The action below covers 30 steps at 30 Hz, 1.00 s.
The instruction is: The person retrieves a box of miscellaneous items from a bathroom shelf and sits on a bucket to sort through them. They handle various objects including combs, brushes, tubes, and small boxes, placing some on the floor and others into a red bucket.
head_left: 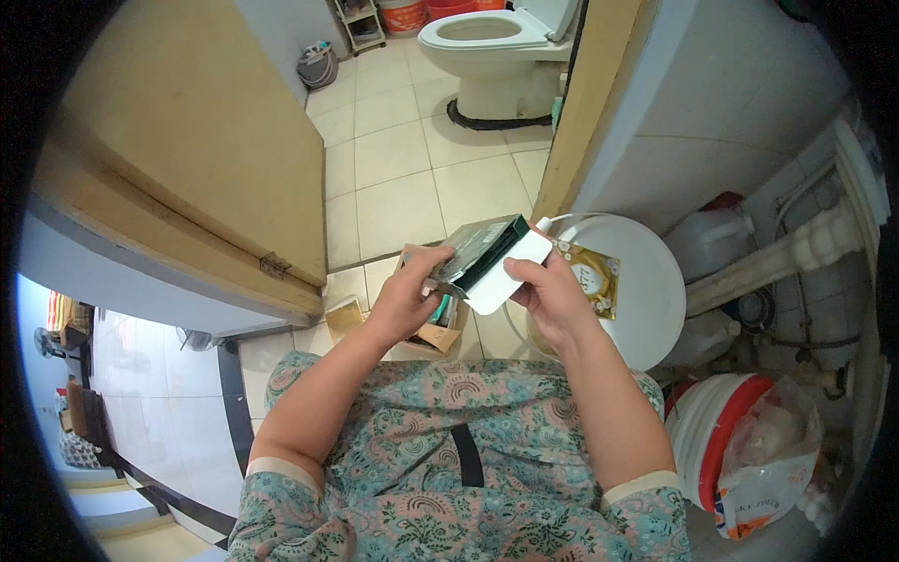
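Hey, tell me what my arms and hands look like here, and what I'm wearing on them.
Your left hand and right hand are ungloved, with no watch or bracelet visible. Both forearms are bare. The left sleeve and right sleeve are short, patterned in teal, pink and dark green leafy motifs, and edged with plain cream cuffs.

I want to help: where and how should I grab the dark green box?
Probably pinch the dark green box by its flat body, from the left, like the left hand; the open white flap at its right may bend.
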Tool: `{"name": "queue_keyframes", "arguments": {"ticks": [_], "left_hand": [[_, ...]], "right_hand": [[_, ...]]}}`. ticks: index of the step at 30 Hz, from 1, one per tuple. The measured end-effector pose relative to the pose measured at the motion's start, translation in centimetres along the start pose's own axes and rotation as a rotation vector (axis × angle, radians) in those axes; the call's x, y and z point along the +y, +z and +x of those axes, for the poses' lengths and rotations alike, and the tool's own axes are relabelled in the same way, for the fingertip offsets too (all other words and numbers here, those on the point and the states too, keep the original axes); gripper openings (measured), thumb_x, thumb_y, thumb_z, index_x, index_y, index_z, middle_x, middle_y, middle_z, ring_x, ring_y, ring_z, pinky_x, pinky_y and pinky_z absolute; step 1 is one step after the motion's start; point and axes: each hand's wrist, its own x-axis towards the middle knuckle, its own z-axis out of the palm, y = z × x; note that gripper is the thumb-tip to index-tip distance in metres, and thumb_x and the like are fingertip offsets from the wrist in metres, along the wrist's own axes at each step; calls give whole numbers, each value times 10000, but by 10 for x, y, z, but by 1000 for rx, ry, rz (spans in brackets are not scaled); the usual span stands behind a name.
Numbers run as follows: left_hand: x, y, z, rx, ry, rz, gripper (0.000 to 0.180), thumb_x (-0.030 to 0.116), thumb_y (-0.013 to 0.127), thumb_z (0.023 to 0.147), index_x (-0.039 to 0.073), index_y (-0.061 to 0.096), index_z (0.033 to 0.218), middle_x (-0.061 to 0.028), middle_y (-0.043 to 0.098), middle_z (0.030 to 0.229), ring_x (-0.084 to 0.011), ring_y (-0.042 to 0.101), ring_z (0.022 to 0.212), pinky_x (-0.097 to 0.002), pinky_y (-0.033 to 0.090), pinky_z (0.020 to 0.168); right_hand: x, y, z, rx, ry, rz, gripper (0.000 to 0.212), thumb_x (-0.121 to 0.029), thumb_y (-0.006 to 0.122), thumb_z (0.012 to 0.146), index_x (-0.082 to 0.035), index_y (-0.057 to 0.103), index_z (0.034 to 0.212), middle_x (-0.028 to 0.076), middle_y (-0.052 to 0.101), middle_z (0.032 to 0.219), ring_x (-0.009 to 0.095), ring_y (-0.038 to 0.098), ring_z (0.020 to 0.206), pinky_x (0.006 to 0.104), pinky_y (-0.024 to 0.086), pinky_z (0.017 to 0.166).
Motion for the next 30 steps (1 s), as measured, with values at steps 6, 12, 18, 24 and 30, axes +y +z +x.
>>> {"name": "queue_keyframes", "arguments": {"ticks": [6, 12, 18, 24, 30], "left_hand": [[-6, -3, 3, -210, -2, 52, 681, -79, 557, 716, 105, 326, 1330, -153, 372, 1320, -261, 369, 1245, -330, 318, 1012], [35, -21, 9, -181, 113, -250, 484, 10, 511, 755, 120, 477, 1225, -160, 309, 1361, -330, 342, 1251, -408, 304, 1023], [46, 3, 5, 35, 67, 526, 275, 211, 597, 803, 89, 598, 1049, -129, 424, 1297, -278, 470, 1118, -411, 449, 853], [32, -1, 10, 103, 120, 665, 230, 199, 604, 783, 31, 592, 942, -121, 437, 1289, -265, 506, 1051, -384, 535, 647], [33, -1, 11, 208, 159, 714, 133, 144, 598, 740, 22, 604, 791, -119, 523, 1206, -267, 579, 925, -363, 535, 622]], "right_hand": [[-3, 11, 0, 119, 11, -291, 565, -98, 537, 764, -82, 348, 1295, 79, 539, 1036, 177, 581, 885, 348, 512, 724], [18, 5, 17, 190, -61, -399, 492, -63, 500, 771, -53, 367, 1244, 126, 551, 996, 205, 613, 794, 336, 552, 617], [32, 14, 22, 266, -194, -683, 479, -77, 521, 759, -72, 395, 1221, 141, 603, 907, 232, 615, 761, 342, 506, 670], [38, 24, 26, 255, -322, -727, 473, 21, 533, 741, -32, 415, 1196, 82, 565, 921, 130, 566, 714, 260, 477, 625], [39, 34, 23, 232, -474, -679, 489, -36, 546, 748, -100, 422, 1216, 90, 598, 847, 166, 571, 689, 297, 462, 630]]}}
